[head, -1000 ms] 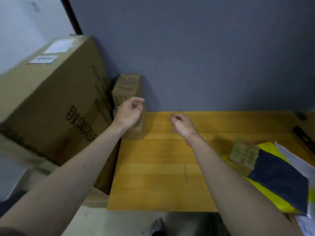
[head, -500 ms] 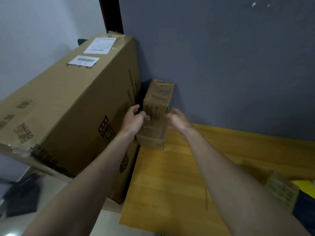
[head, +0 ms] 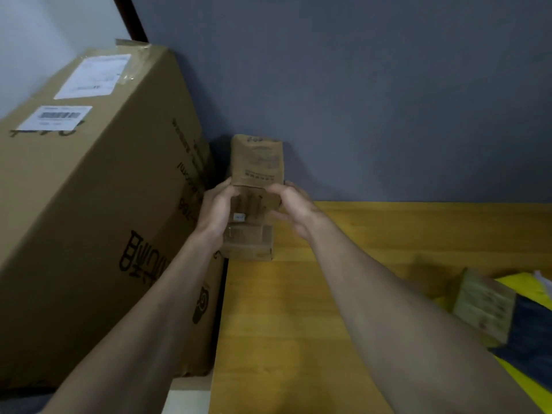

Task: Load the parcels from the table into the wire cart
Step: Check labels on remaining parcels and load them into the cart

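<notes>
Head view. Tall brown parcel (head: 257,174) is standing upright at the far left corner of the wooden table (head: 298,324), backed by the grey wall (head: 388,100) and just beside the large carton (head: 89,219), which is standing off the table's left edge. Left hand (head: 216,212) is gripping the parcel's left side, fingers curled onto its front face; right hand (head: 294,209) is gripping the right side, thumb and fingers bent round the edge. Both hands are sitting approx. at mid-height, w/ the parcel's top rising above them and its base showing below the wrists. Whether the base is resting on the table or just clear of it cannot be told.

Writing: parcel is carrying dark printed lines on its upper face and a small white sticker (head: 239,217) lower down, all too blurred to read. Large carton is bearing two white labels, one (head: 55,117) w/ a barcode, plus big dark print on its side, not legible. A smaller box (head: 484,306) w/ illegible print is lying at the table's right, next to yellow (head: 519,285) and dark blue (head: 534,333) flat items.
</notes>
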